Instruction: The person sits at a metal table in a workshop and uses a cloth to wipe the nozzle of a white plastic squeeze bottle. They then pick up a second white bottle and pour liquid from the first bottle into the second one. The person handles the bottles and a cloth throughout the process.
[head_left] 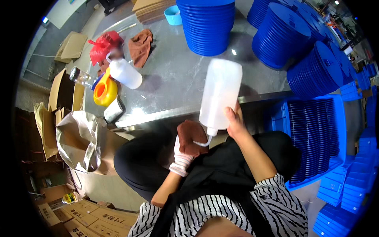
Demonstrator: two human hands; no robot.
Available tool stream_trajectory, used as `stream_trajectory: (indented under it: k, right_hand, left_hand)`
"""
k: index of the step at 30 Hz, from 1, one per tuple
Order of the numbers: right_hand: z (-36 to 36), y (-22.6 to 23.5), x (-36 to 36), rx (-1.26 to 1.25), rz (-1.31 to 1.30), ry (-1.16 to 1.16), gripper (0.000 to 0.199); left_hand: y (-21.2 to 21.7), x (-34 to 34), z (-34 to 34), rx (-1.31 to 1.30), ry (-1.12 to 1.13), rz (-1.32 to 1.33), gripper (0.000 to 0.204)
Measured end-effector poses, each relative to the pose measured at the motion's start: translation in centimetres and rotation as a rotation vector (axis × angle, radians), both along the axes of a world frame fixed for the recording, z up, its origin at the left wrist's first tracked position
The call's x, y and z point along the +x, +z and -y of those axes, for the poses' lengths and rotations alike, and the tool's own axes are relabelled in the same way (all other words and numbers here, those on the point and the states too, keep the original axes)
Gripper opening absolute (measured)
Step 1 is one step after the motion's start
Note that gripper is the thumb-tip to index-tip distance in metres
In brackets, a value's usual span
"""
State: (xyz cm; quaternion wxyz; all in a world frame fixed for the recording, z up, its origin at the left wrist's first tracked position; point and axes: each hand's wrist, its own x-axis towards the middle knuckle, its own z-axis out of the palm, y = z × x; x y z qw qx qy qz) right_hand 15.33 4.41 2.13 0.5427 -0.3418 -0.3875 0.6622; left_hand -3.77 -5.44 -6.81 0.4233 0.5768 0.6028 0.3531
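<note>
A translucent white squeeze bottle [221,91] is tipped upside down, and my right hand [235,124] is closed around its side near the neck. Its bent nozzle points left, with the tip at a reddish-brown cloth [191,134]. My left hand [182,158], in a white knit glove, holds that cloth up just in front of the table edge. The cloth covers most of the left fingers. A little cloudy liquid seems to show inside the bottle.
On the metal table [169,79] stand a second squeeze bottle [127,75], a yellow container [104,93], a glass jar [81,77], a red plastic bag [106,45] and another brown cloth [140,47]. Tall stacks of blue discs [207,29] rise behind. A blue crate [337,158] sits right, an open sack [81,138] left.
</note>
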Motion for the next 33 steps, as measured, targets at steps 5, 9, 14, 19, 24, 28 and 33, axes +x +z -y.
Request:
stream_trajectory:
  k: [5,9,14,19,24,28,33]
  right_hand:
    - [0.9,0.6,0.7,0.141,-0.097,0.129,0.101]
    - [0.3,-0.5,-0.2,-0.034,-0.047,0.013,0.092]
    - [0.1,0.5,0.7,0.120,-0.125,0.163,0.100]
    - [1.3,0.8,-0.1,0.160,-0.101,0.033,0.099]
    - [0.7,0.2,-0.2,0.235,0.061,0.045,0.099]
    - [2.5,2.7,0.2,0.289,-0.119,0.140,0.101]
    - [2.8,0.9,-0.5,0.387,0.165,0.059,0.113]
  left_hand:
    - [1.5,0.5,-1.9,0.147,-0.010,-0.129,0.040]
    - [3.0,0.8,-1.7,0.289,-0.016,-0.258,0.037]
    - [11.5,2.0,-4.5,0.314,-0.166,-0.263,0.023]
    - [4.9,-0.1,-2.0,0.173,-0.077,-0.299,0.055]
    - [6.4,0.4,-3.1,0.130,-0.083,-0.134,0.031]
    - [7.3,0.2,-3.6,0.356,-0.131,-0.174,0.040]
    - [7.6,2.1,-3.4,0.270,0.196,0.503,0.028]
